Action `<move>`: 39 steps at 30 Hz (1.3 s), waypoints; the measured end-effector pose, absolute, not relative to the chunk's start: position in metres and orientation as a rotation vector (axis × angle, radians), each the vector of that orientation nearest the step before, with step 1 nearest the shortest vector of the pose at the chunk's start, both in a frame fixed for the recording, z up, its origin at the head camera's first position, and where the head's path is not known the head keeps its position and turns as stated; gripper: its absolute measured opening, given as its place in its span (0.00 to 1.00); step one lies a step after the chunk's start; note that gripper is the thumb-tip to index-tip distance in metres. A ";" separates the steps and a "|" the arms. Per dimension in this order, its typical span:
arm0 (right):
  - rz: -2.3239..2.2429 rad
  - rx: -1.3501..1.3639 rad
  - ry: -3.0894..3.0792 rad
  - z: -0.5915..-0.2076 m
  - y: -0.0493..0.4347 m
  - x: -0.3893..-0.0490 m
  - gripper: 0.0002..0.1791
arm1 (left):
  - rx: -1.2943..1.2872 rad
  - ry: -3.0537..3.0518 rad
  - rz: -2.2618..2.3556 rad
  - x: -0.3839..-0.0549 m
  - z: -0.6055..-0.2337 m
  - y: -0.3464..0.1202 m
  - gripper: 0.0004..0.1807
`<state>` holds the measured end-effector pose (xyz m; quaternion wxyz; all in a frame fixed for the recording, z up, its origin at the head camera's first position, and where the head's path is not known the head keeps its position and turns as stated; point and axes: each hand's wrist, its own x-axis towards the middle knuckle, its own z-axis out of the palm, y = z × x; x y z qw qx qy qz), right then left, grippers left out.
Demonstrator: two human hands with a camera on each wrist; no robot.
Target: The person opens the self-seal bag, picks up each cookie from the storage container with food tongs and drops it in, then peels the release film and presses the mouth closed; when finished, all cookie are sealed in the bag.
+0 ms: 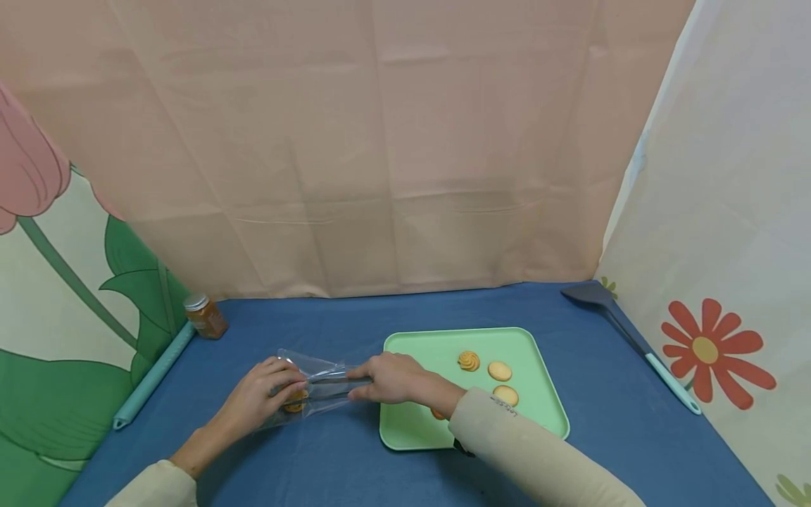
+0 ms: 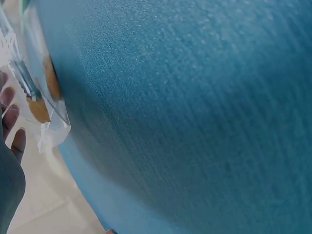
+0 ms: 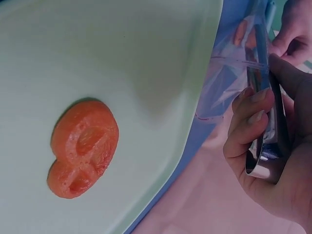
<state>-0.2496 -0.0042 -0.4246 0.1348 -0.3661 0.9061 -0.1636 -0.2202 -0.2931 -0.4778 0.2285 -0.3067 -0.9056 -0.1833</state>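
Pinches a thin, see-through plastic bag (image 1: 317, 365) with the left hand (image 1: 269, 391), bending fingers and thumb closely over its nine o'clock end in the head view. Grips a pair of shiny metal tongs (image 3: 279, 123) with the right hand (image 1: 394, 377), wrapping thumb and fingers round both arms, with a narrow gap between them. Reaches with the tongs through the bag's three o'clock end, pointing toward nine. Holds the bag low over a blue cloth tabletop (image 1: 336, 468), just beside the nine o'clock edge of a pale green rectangular tray (image 1: 415, 346).

Looks glossy and creased along the film, catching pale streaks of light. Shows two golden-brown cookies (image 2: 51, 80) through the plastic in the left wrist view, with a serrated tong tip right against one. Cannot tell whether clamped or merely touched.

Has on the tray a ridged golden swirl cookie (image 1: 469, 361) near twelve, two smooth pale round cookies (image 1: 500, 371) toward one and three, and, at eight, partly behind the right sleeve (image 1: 507, 433), an orange-brown cookie with two hollows (image 3: 83, 148). Includes a silver-lidded amber jar (image 1: 207, 320) at ten o'clock from the bag.
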 end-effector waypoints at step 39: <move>-0.824 -0.876 2.615 -0.407 0.130 -0.221 0.26 | -0.774 -2.557 -0.505 -0.219 -0.476 -0.297 0.05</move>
